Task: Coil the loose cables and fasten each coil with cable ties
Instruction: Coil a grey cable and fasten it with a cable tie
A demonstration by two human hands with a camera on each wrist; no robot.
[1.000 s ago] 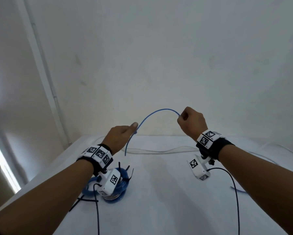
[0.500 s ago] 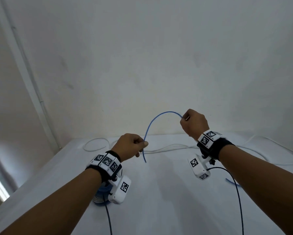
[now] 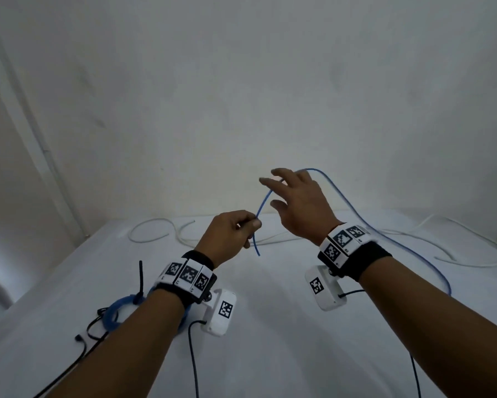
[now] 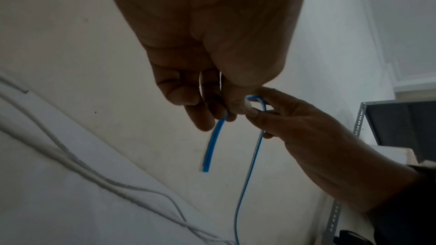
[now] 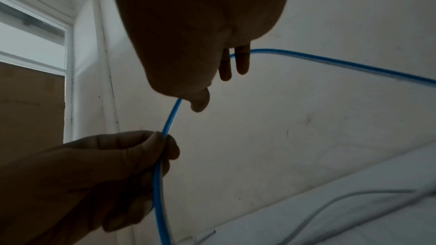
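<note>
A loose blue cable [image 3: 353, 211] arcs in the air above the white table [image 3: 270, 326]. My left hand [image 3: 253, 224] pinches it near its free end, and that short end [image 4: 208, 152] hangs below the fingers. Up and to the right, my right hand [image 3: 270, 192] has its fingers spread and straight. The cable runs across those fingers [image 5: 241, 60] and over the back of the hand, then drops to the right past my forearm. A finished blue coil [image 3: 116, 310] with black cable ties [image 3: 140, 278] lies on the table under my left forearm.
Loose white cables [image 3: 155, 239] snake along the far edge of the table, with another loop at the right [image 3: 471, 258]. Black wrist-camera leads [image 3: 194, 360] trail over the table. A white wall stands close behind. A metal shelf [image 4: 358, 124] shows in the left wrist view.
My right hand has let go of its fist grip on the cable, spread its fingers and moved left toward my left hand. The left hand still pinches the cable near its end.
</note>
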